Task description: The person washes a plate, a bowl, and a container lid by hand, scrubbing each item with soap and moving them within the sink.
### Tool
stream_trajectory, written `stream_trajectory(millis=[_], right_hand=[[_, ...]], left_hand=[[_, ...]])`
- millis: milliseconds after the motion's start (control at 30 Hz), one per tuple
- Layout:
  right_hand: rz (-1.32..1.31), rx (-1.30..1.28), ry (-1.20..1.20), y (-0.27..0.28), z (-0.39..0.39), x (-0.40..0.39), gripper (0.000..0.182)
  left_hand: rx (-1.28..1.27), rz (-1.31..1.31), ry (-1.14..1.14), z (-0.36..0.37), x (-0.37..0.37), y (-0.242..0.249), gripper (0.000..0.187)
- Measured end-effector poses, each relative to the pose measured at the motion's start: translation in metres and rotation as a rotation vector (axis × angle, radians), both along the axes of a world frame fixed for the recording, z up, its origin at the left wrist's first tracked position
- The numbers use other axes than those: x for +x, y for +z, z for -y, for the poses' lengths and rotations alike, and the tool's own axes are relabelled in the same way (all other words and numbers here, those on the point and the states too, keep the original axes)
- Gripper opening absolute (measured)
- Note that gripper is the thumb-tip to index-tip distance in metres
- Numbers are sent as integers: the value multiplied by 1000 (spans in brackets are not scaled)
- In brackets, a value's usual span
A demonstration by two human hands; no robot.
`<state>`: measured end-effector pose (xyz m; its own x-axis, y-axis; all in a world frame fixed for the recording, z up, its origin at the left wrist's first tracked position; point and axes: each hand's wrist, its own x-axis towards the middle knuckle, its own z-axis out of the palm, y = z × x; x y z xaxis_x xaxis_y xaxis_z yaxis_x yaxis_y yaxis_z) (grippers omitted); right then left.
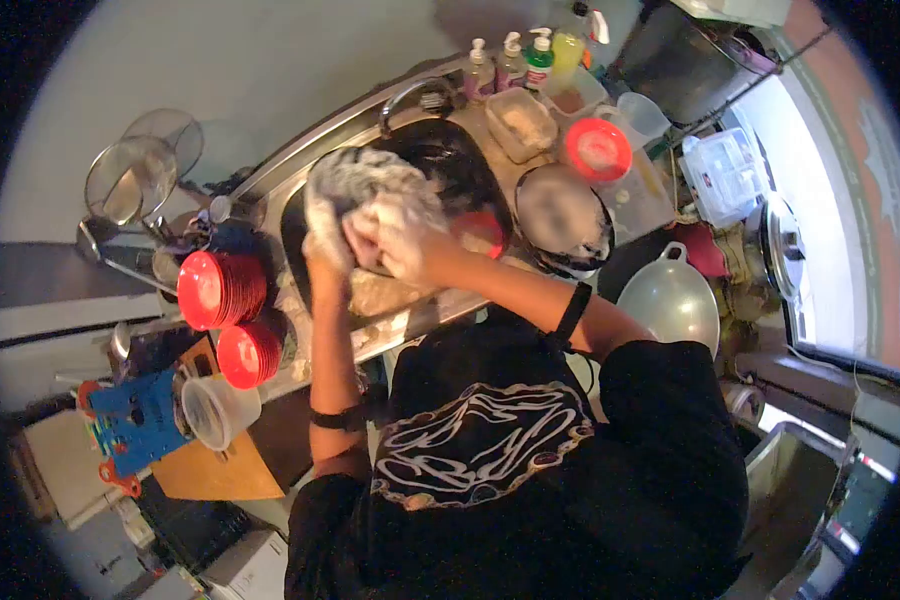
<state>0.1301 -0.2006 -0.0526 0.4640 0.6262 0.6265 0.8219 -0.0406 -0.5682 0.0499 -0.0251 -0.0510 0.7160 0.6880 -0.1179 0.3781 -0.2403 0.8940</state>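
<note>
A plain, pale grey wall (270, 60) curves from ten to twelve o'clock, behind the metal-edged desk (292, 172). At two to three o'clock, cool white light fills a bright strip (815, 215), with a reddish-brown surface (845, 110) carrying pale markings beside it. An orange-brown panel (220, 470) lies at eight o'clock. Smaller bright patches glow at four o'clock, while the lower-left corner is dim.
</note>
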Motion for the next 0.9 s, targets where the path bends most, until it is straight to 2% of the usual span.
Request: stream_trajectory(millis=[33,100,133,167,200,233,300,333,367,400,467,500,533,567,600,633,667,700,733,767,900], right_hand=[[1,-76,199,0,12,2,52],[89,-74,192,-10,36,10,49],[93,-224,129,-11,50,15,44],[96,-372,68,-11,61,20,39],[76,-509,-92,-11,68,26,29],[80,-519,-95,-11,79,34,29],[-386,-591,-182,5,108,46,23],[-298,-297,-405,-10,120,42,23],[-203,2,-618,-33,133,37,22],[-217,-25,-700,-54,152,45,24],[-233,-64,-783,-60,188,53,27],[-107,-126,-800,-44,201,48,29],[20,-186,-810,-33,211,44,32],[18,-190,-801,-31,220,41,32],[-63,-292,-804,-29,227,40,32],[-142,-394,-798,-27,230,37,33],[-130,-379,-752,-17,229,31,32],[-130,-381,-726,-18,230,27,32],[-107,-406,-700,-18,232,24,31],[-84,-430,-675,-20,233,26,30],[-63,-466,-527,-36,230,45,21]], left_hand=[[31,27,14,-19,-3,-17,57],[-46,160,112,16,-2,34,57],[-160,182,176,5,-3,18,57],[-320,333,173,13,1,19,54],[-265,207,105,-2,-2,-2,52],[-207,82,39,-18,-4,-22,49],[-341,78,-71,12,13,-19,43],[-471,265,-102,30,25,-32,39],[-553,129,-129,33,31,-52,40],[-495,4,-163,56,38,-41,43],[-551,-109,-328,85,58,-63,47],[-578,11,-366,113,62,-66,50],[-471,-72,-456,119,75,-113,54],[-536,-116,-485,147,77,-63,53],[-442,-212,-495,167,81,-48,50],[-497,-166,-650,173,98,-88,45],[153,58,-925,179,97,-124,40],[399,380,-905,189,106,-205,36],[395,315,-1034,197,113,-220,34],[387,249,-1163,201,117,-226,34],[345,74,-1138,200,101,-160,32]])
